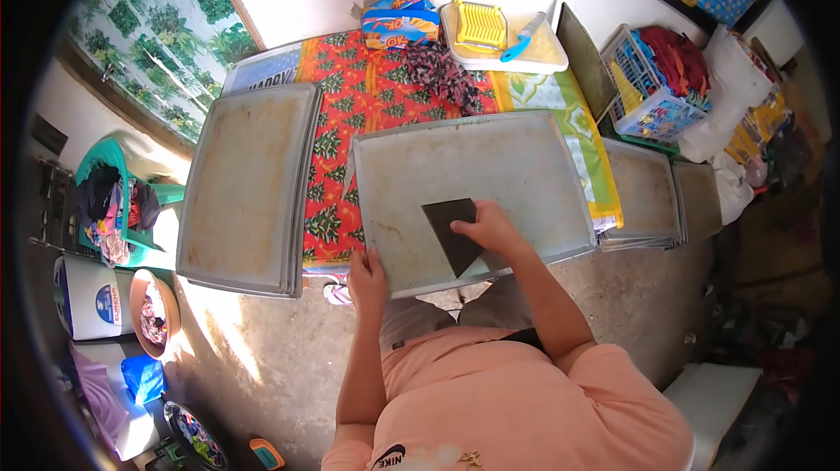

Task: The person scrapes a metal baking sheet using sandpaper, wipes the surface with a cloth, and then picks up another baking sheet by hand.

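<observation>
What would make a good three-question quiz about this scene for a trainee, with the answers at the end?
1. Multiple choice: What is the left hand touching?
A) The white basket
B) The edge of the wide tray
C) The blue-handled tool

2. True or false: A stack of trays lies to the left of the wide tray.

3. Short answer: Which hand holds the dark flat piece?

Key: 1. B; 2. True; 3. The right hand
</observation>
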The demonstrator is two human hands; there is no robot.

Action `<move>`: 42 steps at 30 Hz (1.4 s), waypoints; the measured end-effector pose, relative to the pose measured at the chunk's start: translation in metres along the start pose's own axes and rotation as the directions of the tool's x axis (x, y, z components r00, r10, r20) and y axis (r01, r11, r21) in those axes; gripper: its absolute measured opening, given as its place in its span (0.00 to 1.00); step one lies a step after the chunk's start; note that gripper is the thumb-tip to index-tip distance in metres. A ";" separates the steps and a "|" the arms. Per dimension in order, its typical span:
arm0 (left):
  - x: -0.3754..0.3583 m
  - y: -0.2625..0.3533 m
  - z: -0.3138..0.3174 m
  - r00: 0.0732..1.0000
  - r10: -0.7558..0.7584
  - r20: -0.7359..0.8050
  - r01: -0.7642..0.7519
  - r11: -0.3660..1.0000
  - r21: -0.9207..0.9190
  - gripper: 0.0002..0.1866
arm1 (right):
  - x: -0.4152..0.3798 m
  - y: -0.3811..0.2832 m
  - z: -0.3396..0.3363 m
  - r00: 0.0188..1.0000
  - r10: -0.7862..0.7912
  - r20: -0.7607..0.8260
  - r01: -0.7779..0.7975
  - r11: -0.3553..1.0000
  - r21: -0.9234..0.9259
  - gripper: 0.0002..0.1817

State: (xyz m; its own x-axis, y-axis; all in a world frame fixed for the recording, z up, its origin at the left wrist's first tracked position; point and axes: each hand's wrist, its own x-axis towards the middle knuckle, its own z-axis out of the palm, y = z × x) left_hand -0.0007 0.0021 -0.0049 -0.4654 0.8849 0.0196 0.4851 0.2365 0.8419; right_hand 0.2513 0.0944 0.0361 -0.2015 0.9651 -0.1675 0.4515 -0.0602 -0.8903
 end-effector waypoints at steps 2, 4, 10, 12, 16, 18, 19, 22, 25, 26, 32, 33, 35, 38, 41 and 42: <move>0.000 -0.007 0.002 1.000 0.023 -0.016 -0.023 1.000 0.021 0.19 | -0.002 -0.013 -0.013 0.998 0.012 -0.055 -0.016 0.997 -0.075 0.21; 0.001 -0.008 0.001 0.999 0.026 -0.019 -0.025 0.999 0.033 0.19 | 0.002 0.019 -0.046 0.992 0.063 -0.110 -0.066 0.997 -0.028 0.19; 0.000 -0.004 0.004 1.000 -0.015 -0.009 0.015 1.000 -0.016 0.19 | -0.008 0.000 -0.040 0.989 0.057 -0.137 -0.067 0.995 -0.073 0.16; 0.001 -0.001 0.001 1.000 -0.018 -0.001 0.018 1.000 -0.010 0.19 | -0.013 -0.018 -0.040 0.990 0.084 -0.116 -0.096 0.990 -0.106 0.16; 0.001 -0.007 0.004 0.999 0.013 -0.036 -0.013 1.000 0.007 0.19 | -0.009 0.022 -0.047 0.990 0.068 -0.125 -0.050 0.988 0.144 0.18; 0.001 -0.006 0.004 0.999 0.039 -0.035 -0.038 0.999 0.016 0.20 | -0.004 0.030 -0.036 0.993 -0.005 -0.117 0.010 0.999 0.041 0.18; 0.000 -0.003 0.004 1.000 0.011 -0.021 -0.011 1.000 0.008 0.20 | -0.005 0.019 -0.034 0.993 0.011 -0.116 -0.012 1.000 -0.014 0.18; 0.001 0.001 0.000 1.000 -0.030 -0.006 0.030 1.000 -0.001 0.20 | -0.009 -0.003 -0.034 0.989 0.015 -0.144 -0.026 0.997 -0.072 0.18; 0.000 -0.003 0.000 1.000 -0.015 -0.025 0.016 1.000 0.014 0.20 | -0.017 0.005 -0.053 0.980 0.140 -0.138 -0.129 0.988 0.086 0.17; 0.000 -0.001 0.000 1.000 -0.011 -0.026 0.011 1.000 0.014 0.20 | -0.013 0.022 -0.048 0.988 0.109 -0.110 -0.090 0.983 0.163 0.16; 0.002 -0.003 0.002 0.999 -0.026 -0.026 0.026 1.000 0.014 0.20 | -0.006 0.020 -0.030 0.986 0.012 -0.165 0.008 0.993 0.120 0.18; 0.001 -0.006 0.003 0.999 -0.018 -0.035 0.019 1.000 0.022 0.20 | -0.006 0.026 -0.035 0.980 -0.006 -0.201 0.042 0.983 0.178 0.18; 0.001 -0.002 0.000 1.000 -0.017 -0.014 0.018 0.999 0.034 0.19 | -0.022 0.009 -0.056 0.971 -0.048 -0.232 0.090 0.981 0.174 0.16; 0.001 0.003 -0.003 1.000 -0.014 -0.003 0.014 0.999 0.048 0.19 | -0.057 -0.027 -0.078 0.973 -0.058 -0.225 0.055 0.998 -0.016 0.17; 0.000 0.002 -0.002 1.000 -0.015 0.002 0.015 0.999 0.039 0.18 | -0.096 -0.051 -0.081 0.975 -0.220 -0.044 0.190 0.915 -0.356 0.19; 0.000 0.002 -0.002 1.000 -0.016 0.000 0.016 0.999 0.033 0.18 | -0.107 -0.053 -0.078 0.956 -0.288 0.059 0.282 0.843 -0.457 0.20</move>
State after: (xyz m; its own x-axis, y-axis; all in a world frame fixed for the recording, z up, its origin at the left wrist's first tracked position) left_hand -0.0011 0.0017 -0.0027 -0.4732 0.8809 0.0060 0.5019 0.2640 0.8236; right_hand 0.3166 0.0143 0.1341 -0.3739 0.9247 0.0714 0.7213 0.3383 -0.6044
